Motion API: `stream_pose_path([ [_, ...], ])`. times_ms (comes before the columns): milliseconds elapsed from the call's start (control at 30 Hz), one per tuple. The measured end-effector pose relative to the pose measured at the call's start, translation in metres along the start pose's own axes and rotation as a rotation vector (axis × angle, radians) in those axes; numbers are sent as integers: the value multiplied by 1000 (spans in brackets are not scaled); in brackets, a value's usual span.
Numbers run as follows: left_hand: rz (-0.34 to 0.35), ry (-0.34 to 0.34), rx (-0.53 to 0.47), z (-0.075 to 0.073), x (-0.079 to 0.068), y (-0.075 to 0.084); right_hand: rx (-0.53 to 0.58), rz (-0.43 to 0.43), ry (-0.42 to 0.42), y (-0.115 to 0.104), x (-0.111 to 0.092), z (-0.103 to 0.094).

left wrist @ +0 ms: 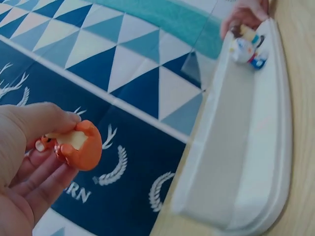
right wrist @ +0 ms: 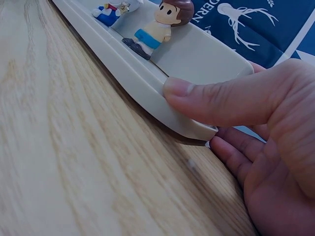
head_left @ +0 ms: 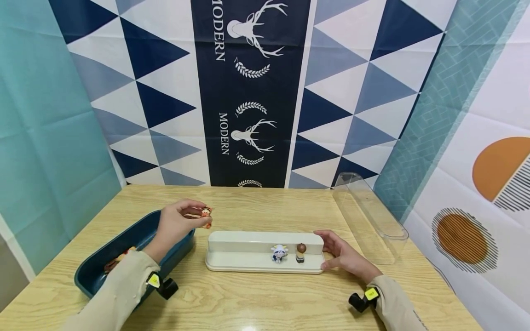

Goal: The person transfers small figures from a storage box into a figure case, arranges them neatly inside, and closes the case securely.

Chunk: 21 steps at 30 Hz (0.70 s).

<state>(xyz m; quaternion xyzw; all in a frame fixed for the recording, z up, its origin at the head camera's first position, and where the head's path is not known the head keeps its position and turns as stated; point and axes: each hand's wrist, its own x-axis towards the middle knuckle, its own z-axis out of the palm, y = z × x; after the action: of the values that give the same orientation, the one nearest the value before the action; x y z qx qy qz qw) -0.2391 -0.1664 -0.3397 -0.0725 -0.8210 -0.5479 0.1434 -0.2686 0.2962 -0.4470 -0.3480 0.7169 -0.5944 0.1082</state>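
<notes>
My left hand [head_left: 179,224] pinches a small orange figurine [left wrist: 84,147] between thumb and fingers, up over the table left of a long white tray [head_left: 236,260]. In the left wrist view the figurine's rounded orange base faces the camera. With thumb on the front rim and fingers at the end, my right hand [head_left: 345,255] grips the tray's right end. Two figurines stand on the tray towards that end: a white-and-blue one [head_left: 279,253] and, nearer my right hand, a brown-haired one [right wrist: 162,27] with blue shorts.
A dark blue bin [head_left: 93,264] lies at the left, partly behind my left forearm, with some orange and brown figurines [head_left: 118,259] inside. The clear plastic cover [head_left: 368,216] sits at the right, beyond my right hand. Patterned cloth [head_left: 248,92] hangs along the table's back edge.
</notes>
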Motion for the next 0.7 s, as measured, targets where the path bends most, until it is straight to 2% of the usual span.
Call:
stream_pose_path([
  [367, 41, -20, -121, 56, -14, -7, 2, -2, -8, 1, 1, 0],
  [433, 73, -33, -143, 66, -16, -10, -3, -4, -8, 1, 1, 0],
  [600, 214, -85, -141, 90, -24, -15, -1, -19, -4, 0, 1, -1],
  [700, 250, -134, -125, 102, -28, -18, -2, -21, -2, 0, 1, 0],
])
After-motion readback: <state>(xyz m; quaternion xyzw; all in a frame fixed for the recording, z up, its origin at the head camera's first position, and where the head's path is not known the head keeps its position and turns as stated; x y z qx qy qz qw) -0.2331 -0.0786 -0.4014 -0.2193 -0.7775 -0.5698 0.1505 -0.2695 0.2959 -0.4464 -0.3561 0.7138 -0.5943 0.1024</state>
